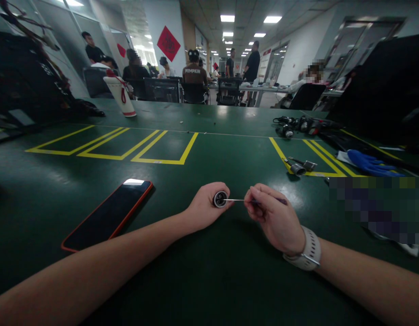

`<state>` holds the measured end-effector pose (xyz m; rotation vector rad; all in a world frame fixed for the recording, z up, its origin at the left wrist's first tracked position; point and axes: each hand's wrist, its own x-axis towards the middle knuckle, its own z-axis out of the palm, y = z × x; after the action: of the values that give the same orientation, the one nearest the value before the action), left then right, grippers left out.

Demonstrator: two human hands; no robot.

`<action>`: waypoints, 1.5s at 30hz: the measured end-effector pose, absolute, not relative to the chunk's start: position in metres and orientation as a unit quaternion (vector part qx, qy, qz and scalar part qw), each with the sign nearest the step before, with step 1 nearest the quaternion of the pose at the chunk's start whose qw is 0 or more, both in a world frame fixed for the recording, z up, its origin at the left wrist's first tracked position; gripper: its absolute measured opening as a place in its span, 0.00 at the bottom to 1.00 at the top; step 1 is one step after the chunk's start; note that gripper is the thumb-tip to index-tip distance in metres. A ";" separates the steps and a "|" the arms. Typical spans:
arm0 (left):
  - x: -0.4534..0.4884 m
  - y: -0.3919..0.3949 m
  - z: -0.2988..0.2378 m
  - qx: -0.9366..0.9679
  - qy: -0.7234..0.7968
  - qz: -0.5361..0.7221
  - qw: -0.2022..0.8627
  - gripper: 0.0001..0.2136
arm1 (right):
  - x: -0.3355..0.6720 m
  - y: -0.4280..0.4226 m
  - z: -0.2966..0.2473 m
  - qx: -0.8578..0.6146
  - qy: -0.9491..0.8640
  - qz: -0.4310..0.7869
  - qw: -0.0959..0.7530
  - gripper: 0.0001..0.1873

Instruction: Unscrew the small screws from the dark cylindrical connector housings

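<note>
My left hand (204, 209) is closed around a round metal connector (219, 199), its open end facing me with a dark inside. Most of the connector's body is hidden in the fingers. Between its fingertips my right hand (276, 218) pinches a thin screwdriver (235, 199), whose dark handle runs back under the fingers. The slim metal shaft points left, and its tip reaches the connector's rim or opening; I cannot tell whether it touches anything inside. Both hands are just above the green table (202, 276).
A phone (109, 215) with an orange edge lies left of my left hand. Two metal connectors (299, 169) rest on yellow tape at the right, near blue gloves (372, 163). Farther back are more dark connectors (288, 130) and a white cup (120, 96). People sit and stand beyond.
</note>
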<state>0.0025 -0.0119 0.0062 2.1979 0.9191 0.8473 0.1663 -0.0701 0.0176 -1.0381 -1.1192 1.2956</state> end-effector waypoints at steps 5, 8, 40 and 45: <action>0.003 -0.011 0.004 0.846 0.353 0.300 0.264 0.06 | 0.169 -0.078 0.020 -0.430 -0.654 0.365 0.504 0.14; 0.002 -0.012 0.004 0.849 0.353 0.299 0.255 0.06 | 0.168 -0.078 0.019 -0.427 -0.622 0.424 0.502 0.14; 0.001 -0.012 0.008 0.773 0.326 0.372 0.397 0.08 | 0.159 -0.078 0.014 -0.365 -0.469 0.600 0.535 0.09; 0.001 -0.012 0.006 0.793 0.362 0.358 0.335 0.07 | 0.166 -0.079 0.012 -0.396 -0.548 0.507 0.535 0.11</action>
<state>0.0015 -0.0118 0.0061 2.0684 0.9440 0.9349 0.1656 -0.0787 0.0123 -0.9422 -1.3054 1.2067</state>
